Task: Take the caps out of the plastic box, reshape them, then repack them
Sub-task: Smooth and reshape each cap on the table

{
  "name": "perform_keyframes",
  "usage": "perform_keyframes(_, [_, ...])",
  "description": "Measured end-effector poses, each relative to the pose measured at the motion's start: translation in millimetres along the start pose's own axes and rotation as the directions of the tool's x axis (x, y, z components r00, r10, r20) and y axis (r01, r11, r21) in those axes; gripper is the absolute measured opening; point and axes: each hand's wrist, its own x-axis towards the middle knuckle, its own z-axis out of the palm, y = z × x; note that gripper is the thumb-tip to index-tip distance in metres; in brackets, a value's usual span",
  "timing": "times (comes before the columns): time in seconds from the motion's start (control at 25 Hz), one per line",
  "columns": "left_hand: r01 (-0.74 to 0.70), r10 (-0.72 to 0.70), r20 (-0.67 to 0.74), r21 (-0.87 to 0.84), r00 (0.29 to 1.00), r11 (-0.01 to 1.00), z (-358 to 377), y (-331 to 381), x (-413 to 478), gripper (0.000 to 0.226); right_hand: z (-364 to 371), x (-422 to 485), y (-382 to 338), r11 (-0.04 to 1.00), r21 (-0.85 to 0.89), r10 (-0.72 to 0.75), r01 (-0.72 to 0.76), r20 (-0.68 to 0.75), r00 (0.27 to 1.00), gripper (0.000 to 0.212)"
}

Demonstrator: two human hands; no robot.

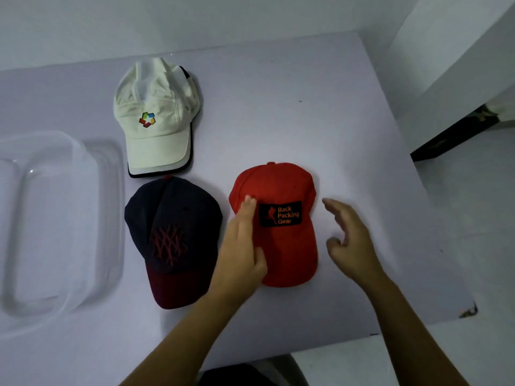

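Note:
Three caps lie on the pale table (278,107). A red cap (284,190) with a black "Back Packing Gear" patch sits near the middle, peak toward me. My left hand (241,246) rests flat on its left side, fingers extended. My right hand (351,240) hovers just right of the cap, fingers spread and slightly curled, holding nothing. A navy cap (172,218) with a maroon peak lies to the left of the red one. A cream cap (156,118) with a coloured logo lies farther back. The clear plastic box (55,218) stands empty at the left.
The table's right edge (434,218) runs diagonally beside my right hand, with white floor beyond. A dark gap under a white wall panel (457,129) shows at the far right. A chipped table corner (469,312) is near the front right.

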Motion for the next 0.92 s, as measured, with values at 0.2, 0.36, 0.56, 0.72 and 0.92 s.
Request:
perform_keyframes(0.2, [-0.048, 0.023, 0.125, 0.198, 0.992, 0.979, 57, -48, -62, 0.092, 40, -48, 37, 0.961, -0.224, -0.089, 0.160, 0.297, 0.951, 0.092])
perform_keyframes(0.36, [-0.007, 0.002, 0.018, 0.235, 1.000, 0.972, 71, -39, -54, 0.088, 60, -41, 29, 0.881, -0.454, -0.156, 0.132, -0.016, 0.988, 0.072])
perform_keyframes(0.56, [0.001, -0.018, 0.056, 0.283, 0.998, 0.959, 62, -42, -38, 0.089, 64, -42, 29, 0.884, -0.451, -0.139, 0.123, -0.002, 0.990, 0.069])
perform_keyframes(0.72, [-0.040, 0.022, 0.156, 0.111, 0.987, 0.993, 61, -41, -34, 0.086, 60, -43, 25, 0.984, -0.157, -0.068, 0.089, 0.137, 0.988, 0.064])
perform_keyframes(0.92, [0.017, 0.029, 0.211, -0.213, 0.977, 0.977, 58, -26, -30, 0.086, 52, -46, 11, 0.969, 0.227, 0.029, -0.097, 0.287, 0.958, 0.067])
